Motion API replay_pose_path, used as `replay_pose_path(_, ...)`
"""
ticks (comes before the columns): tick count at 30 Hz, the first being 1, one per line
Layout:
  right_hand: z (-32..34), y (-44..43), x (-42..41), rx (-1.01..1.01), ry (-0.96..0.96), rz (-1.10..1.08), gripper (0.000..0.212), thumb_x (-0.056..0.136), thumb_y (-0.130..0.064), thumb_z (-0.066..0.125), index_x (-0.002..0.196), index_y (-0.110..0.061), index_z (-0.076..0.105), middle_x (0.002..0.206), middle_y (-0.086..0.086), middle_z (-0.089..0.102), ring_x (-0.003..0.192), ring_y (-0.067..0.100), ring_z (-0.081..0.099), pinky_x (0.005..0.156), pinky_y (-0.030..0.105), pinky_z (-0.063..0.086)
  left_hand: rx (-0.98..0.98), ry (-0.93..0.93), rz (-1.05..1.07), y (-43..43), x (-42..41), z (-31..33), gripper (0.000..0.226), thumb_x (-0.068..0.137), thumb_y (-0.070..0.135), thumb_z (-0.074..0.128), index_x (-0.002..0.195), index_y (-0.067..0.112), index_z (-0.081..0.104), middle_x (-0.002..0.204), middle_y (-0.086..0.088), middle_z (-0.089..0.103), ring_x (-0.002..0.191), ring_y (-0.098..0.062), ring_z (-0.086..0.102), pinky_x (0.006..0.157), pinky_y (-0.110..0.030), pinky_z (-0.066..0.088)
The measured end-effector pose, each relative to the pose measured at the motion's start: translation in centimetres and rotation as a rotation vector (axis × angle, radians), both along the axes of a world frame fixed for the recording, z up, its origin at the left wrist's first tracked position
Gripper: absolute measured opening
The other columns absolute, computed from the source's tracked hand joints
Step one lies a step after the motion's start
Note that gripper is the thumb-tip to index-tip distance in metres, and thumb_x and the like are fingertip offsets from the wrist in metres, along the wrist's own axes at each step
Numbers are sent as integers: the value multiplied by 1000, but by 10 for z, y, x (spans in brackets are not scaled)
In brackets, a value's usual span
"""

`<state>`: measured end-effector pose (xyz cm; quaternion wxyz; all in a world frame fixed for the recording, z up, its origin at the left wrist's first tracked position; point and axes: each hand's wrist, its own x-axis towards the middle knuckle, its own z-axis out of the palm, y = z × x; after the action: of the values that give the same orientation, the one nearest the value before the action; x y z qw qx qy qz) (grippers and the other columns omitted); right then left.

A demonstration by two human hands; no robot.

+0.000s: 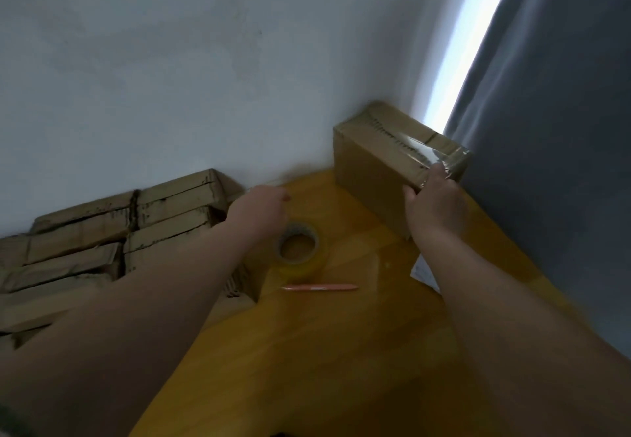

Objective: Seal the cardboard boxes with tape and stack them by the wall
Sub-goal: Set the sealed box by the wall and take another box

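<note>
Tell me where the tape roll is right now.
Head view: the tape roll sits on the table near centre, just beyond the pen, close by the left hand and left of the box.

Taped box (372,163) by wall (170,78) in right grip (435,204); tape roll (300,252), pen (319,287) on table (307,351)

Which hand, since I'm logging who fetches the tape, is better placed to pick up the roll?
Left. The left hand hovers just above the tape roll, while the right hand grips the edge of the taped box.
</note>
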<state>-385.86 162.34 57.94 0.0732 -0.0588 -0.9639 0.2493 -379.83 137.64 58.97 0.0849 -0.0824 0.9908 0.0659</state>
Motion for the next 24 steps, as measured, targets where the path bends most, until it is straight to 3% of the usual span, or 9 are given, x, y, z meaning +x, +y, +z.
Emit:
replay_pose_path(7, -1, -13, -4, -109, -45, -108, 49, 97, -23, 56, 139, -5, 35, 129, 26, 52, 113, 42, 57, 87, 47, 51, 18, 44, 70, -17, 28, 5, 40, 95, 20, 44, 134, 19, 54, 126, -5, 62, 116, -22, 56, 92, -40, 51)
replay_pose_path(14, 11, -41, 25, -125, -1, -99, 47, 94, -24, 58, 135, -10, 40, 132, 18, 51, 111, 36, 58, 75, 39, 48, 43, 91, 142, -39, 80, 7, 42, 96, 27, 49, 137, 20, 50, 134, -2, 54, 119, -20, 52, 95, -35, 48)
replay_pose_path(17, 15, -67, 50, -204, -69, 45, 36, 94, -23, 58, 127, -14, 46, 123, 10, 54, 100, 25, 58, 71, 34, 47, 17, 70, 189, -62, 114, 4, 54, 95, 45, 48, 143, 22, 40, 145, -3, 40, 129, -23, 42, 100, -41, 43)
replay_pose_path(20, 12, -96, 80, -198, -253, 261, 32, 95, -26, 58, 125, -17, 48, 119, 4, 55, 93, 20, 56, 69, 31, 49, 9, -80, 257, -86, 151, -9, 74, 88, 67, 43, 150, 30, 25, 158, -5, 14, 142, -31, 22, 111, -55, 29)
replay_pose_path(22, 8, -115, 103, -245, -398, 405, 26, 95, -26, 58, 119, -18, 51, 118, 2, 54, 87, 15, 51, 65, 21, 48, 76, -202, 275, -93, 172, -21, 88, 83, 73, 42, 153, 32, 9, 160, -3, -9, 146, -32, 0, 115, -58, 17)
replay_pose_path(24, 3, -133, 129, -290, -533, 536, 30, 96, -28, 58, 123, -18, 52, 122, 1, 53, 87, 13, 51, 68, 19, 51, 96, -247, 259, -92, 188, -30, 99, 80, 70, 53, 152, 35, -4, 159, -2, -19, 146, -31, -13, 116, -56, 16)
